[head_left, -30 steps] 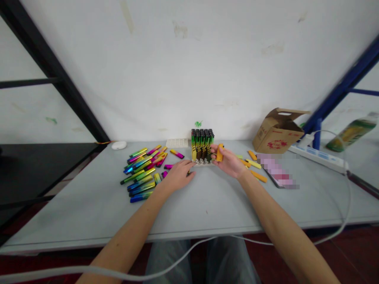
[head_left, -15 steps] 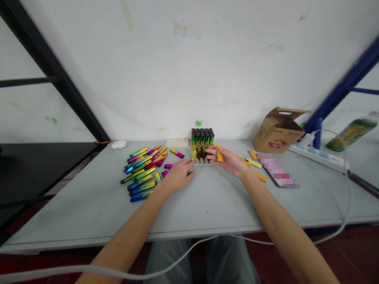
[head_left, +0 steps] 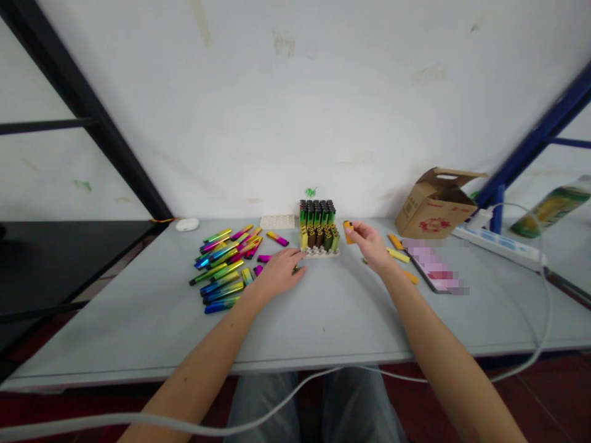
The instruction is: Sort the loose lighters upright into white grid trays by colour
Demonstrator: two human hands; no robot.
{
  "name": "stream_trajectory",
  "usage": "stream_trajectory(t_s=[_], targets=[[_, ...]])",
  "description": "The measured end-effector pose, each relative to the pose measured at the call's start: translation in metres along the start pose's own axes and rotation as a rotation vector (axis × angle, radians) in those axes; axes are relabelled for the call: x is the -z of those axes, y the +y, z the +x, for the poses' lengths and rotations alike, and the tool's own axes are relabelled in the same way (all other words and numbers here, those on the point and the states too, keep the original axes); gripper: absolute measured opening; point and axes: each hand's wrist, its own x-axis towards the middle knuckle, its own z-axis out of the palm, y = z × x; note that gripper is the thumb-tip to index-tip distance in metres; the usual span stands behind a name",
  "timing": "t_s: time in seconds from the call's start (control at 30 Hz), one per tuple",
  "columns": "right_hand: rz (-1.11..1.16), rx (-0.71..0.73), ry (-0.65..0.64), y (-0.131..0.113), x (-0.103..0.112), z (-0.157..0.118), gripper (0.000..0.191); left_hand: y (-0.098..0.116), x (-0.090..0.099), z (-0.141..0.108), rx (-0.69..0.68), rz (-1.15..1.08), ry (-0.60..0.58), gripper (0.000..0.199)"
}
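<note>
My right hand [head_left: 373, 244] pinches an orange lighter [head_left: 348, 232] upright, just right of a white tray with holes [head_left: 318, 253]. In the tray's rear rows stand several green lighters with black tops [head_left: 317, 212]; before them is a row of yellow, brown and olive lighters [head_left: 319, 238]. My left hand [head_left: 281, 271] lies palm down on the table, fingers stretched out to the tray's left corner, thumb apart. A small dark thing shows beside its thumb, too small to name. Left of it lies a loose pile of shiny multicoloured lighters [head_left: 226, 261].
A second white tray [head_left: 277, 221] lies by the wall. To the right are loose yellow lighters [head_left: 398, 255], a phone [head_left: 431, 267], an open cardboard box [head_left: 431, 209] and a power strip [head_left: 501, 246]. A white case [head_left: 187, 224] sits at back left. A white cable [head_left: 258, 421] crosses in front.
My right hand has moved right, away from the front of the tray, with the orange lighter turned in its fingers. The front row of lighters is now uncovered. My left hand stays put.
</note>
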Motion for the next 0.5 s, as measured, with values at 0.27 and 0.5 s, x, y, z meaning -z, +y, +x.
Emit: stream_trajectory(t_s=[0.27, 0.5], targets=[[-0.263, 0.127, -0.043, 0.0044, 0.0026, -0.0018, 0.023, -0.0009, -0.0019, -0.0004, 0.001, -0.003, 0.014, 0.038], [-0.367, 0.176, -0.168, 0.0073, 0.0033, -0.0051, 0.014, -0.0005, -0.0011, 0.0001, 0.005, 0.018, -0.006, 0.039]])
